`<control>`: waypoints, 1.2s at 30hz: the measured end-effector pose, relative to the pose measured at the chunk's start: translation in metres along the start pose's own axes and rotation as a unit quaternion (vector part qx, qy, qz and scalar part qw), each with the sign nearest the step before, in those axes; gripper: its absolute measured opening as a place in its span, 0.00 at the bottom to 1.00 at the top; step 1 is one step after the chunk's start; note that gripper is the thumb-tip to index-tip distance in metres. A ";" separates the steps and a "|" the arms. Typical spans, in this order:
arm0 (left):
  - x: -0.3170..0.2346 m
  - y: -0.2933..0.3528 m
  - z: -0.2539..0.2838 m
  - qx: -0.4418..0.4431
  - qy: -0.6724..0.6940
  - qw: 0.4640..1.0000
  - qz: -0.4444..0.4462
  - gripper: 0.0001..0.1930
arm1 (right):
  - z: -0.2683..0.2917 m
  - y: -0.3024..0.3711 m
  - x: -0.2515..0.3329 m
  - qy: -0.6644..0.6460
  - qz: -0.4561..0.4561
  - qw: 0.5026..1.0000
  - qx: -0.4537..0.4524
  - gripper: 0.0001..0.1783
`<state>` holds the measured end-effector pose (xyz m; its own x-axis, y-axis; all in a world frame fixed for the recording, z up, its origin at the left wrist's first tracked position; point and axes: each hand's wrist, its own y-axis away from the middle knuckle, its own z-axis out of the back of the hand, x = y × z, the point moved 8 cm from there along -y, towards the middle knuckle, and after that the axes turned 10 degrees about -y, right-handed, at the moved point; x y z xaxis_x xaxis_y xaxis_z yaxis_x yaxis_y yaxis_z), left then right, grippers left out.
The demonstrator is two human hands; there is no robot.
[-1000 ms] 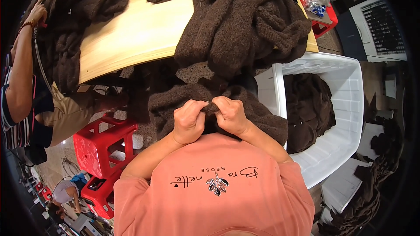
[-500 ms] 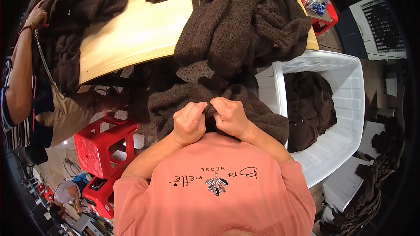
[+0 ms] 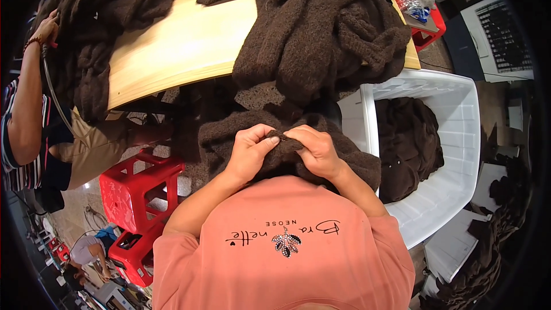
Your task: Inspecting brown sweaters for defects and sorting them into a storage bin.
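A dark brown knitted garment (image 3: 229,132) lies bunched across my lap. My left hand (image 3: 251,148) pinches part of it between thumb and fingers. Right beside it, my right hand (image 3: 314,148) grips the same piece, and a short fold of the knit shows between the two hands. A small light spot sits on that fold near the left thumb, too small to name. Just beyond my hands, a large heap of brown knitwear (image 3: 310,28) covers the table's near right part and hangs over its edge.
The pale wooden table (image 3: 183,34) stands ahead. To my right, a white plastic bin (image 3: 453,138) holds dark garments (image 3: 404,143). Red stools (image 3: 123,195) stand at left. At far left, a co-worker's hand (image 3: 46,28) touches another brown garment (image 3: 120,0) and holds a hose-like tool.
My hands have turned and opened out from closed fists, so the fold of knit between them now shows. My right hand has shifted slightly right. The co-worker's hand has moved a little.
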<state>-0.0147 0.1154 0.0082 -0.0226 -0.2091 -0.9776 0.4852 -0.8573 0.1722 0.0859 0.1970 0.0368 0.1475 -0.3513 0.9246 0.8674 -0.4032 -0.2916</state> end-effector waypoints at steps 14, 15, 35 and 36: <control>0.004 -0.004 -0.010 0.085 0.087 0.988 0.094 0.09 | -0.003 -0.010 -0.025 -0.138 -0.090 0.986 0.039 0.11; 0.005 -0.001 -0.007 0.074 0.022 0.994 0.071 0.10 | -0.007 -0.007 -0.022 -0.128 -0.080 0.988 0.041 0.08; 0.040 -0.012 -0.007 0.112 -0.213 0.971 0.002 0.10 | -0.024 -0.006 -0.030 0.079 -0.083 0.987 0.112 0.06; 0.035 -0.012 -0.007 0.097 -0.252 0.963 -0.016 0.10 | -0.027 -0.007 -0.029 0.074 -0.072 0.987 0.122 0.06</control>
<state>-0.0152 0.1215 -0.0291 -0.4805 -0.3407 -0.8081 0.3050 -0.9288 0.2103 0.0627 0.1872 0.0059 -0.0418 -0.4327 0.9006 0.9657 -0.2489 -0.0747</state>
